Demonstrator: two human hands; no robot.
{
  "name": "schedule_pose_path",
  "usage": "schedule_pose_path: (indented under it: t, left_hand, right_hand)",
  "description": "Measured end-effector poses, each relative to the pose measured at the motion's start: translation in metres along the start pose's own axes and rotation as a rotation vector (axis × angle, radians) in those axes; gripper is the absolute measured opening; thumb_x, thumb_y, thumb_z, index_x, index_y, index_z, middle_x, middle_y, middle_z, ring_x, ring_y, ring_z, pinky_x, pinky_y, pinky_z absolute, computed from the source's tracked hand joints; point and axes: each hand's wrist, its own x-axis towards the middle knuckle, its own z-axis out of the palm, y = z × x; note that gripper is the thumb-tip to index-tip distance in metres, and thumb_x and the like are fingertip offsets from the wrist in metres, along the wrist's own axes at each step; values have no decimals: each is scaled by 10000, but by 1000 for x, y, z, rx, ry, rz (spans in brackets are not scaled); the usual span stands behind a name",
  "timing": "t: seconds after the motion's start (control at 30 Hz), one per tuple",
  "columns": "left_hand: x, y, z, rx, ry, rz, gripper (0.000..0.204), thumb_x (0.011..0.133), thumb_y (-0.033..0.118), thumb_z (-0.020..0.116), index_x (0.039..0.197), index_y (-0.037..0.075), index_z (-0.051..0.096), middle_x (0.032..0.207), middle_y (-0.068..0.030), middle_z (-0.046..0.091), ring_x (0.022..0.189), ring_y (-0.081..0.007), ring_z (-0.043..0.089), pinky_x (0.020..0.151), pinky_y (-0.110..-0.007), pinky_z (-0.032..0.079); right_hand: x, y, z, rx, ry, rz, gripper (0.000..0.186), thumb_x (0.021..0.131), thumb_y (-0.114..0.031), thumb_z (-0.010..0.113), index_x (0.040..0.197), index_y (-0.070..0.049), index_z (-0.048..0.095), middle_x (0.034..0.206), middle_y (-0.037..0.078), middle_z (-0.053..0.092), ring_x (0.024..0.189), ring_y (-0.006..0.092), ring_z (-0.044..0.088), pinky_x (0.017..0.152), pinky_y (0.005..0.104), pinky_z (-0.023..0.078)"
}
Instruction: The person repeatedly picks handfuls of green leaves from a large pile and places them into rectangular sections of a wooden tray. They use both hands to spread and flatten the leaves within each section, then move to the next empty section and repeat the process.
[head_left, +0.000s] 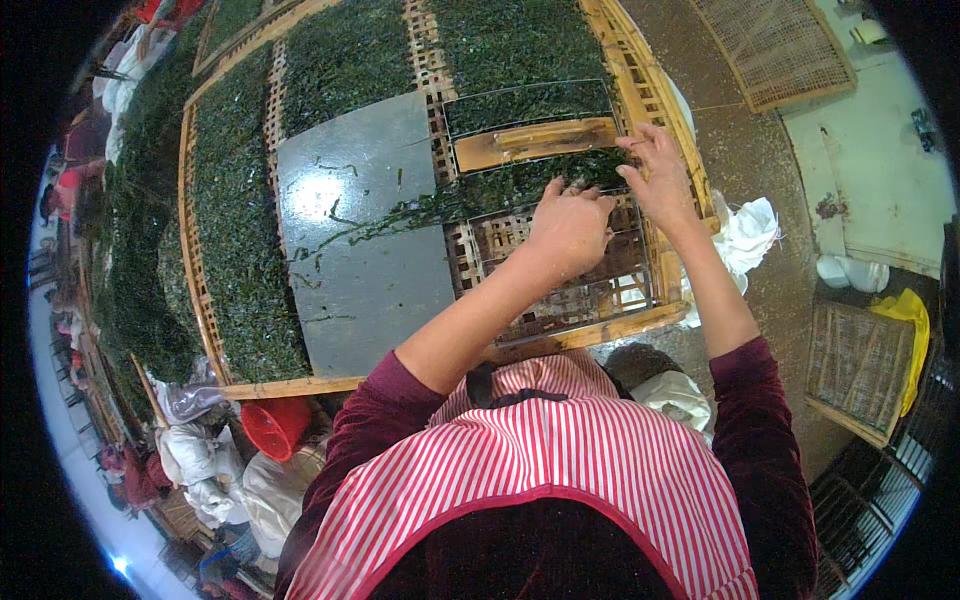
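Note:
A wooden-framed lattice rack [192, 255] lies in front of me, with sheets of dark green leafy shreds [350, 60] filling several of its sections. A thin grey board [365, 260] covers one section, wet and dotted with loose shreds. Beside it, a rectangular wire-edged frame [648, 262] surrounds a wooden bar [535, 142] and a strip of shreds just below the bar. My left hand [572, 225] rests its bent, slightly parted fingertips on that strip. Thumb and fingers apart, my right hand [655, 175] hovers by the bar's right end, holding nothing visible.
More green-covered racks [145, 260] stand at left. A red bucket [277, 425] and white sacks [205, 465] sit near the rack's lower left corner. White cloth [745, 235] bunches at its right edge. Woven panels [775, 50] lean at upper right; a yellow cloth [908, 345] hangs lower right.

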Motion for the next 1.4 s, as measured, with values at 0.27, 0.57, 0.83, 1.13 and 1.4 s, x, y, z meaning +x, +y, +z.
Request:
schedule_pose_path:
  t: [0.27,0.57,0.83,1.13,1.4]
  left_hand:
    - [15,-28,39,162,309,101,536,893,211,574,1380,-5,509,1504,-178,457,1430,-306,387,1185,-505,244]
    - [-29,-57,2,-514,637,34,423,852,175,647,1254,45,626,1231,-179,653,1179,-349,603,1012,-404,482]
    - [-168,-101,1,-1541,991,-487,345,962,18,547,1307,30,541,1238,-77,631,1111,-181,617,994,-311,479]
    - [-138,-108,20,-2432,856,-340,253,1053,230,501,1239,63,538,1188,-98,639,1082,-225,615,953,-383,502]
    - [-62,-79,5,-968,1150,-262,206,916,37,596,1119,5,603,1229,-140,622,1168,-293,567,1003,-391,432]
  right_hand:
    - [-16,-11,6,-230,-136,18,366,929,-174,614,1294,-149,641,1491,42,466,1403,311,387,1160,528,257]
    - [1,-89,1,-448,-395,-61,435,912,-246,656,1313,-88,597,1484,62,479,1424,317,368,1136,605,239]
    - [34,-209,96,-411,-450,-353,593,766,-291,789,1270,-46,595,1452,152,476,1430,364,338,1166,576,240]
    - [49,-183,112,81,-524,-245,266,793,-104,684,1050,-36,682,1322,124,583,1300,325,493,1106,453,365]
    - [48,-139,44,718,-526,263,432,934,-128,672,1342,-38,563,1285,38,595,1164,131,557,1019,296,446]
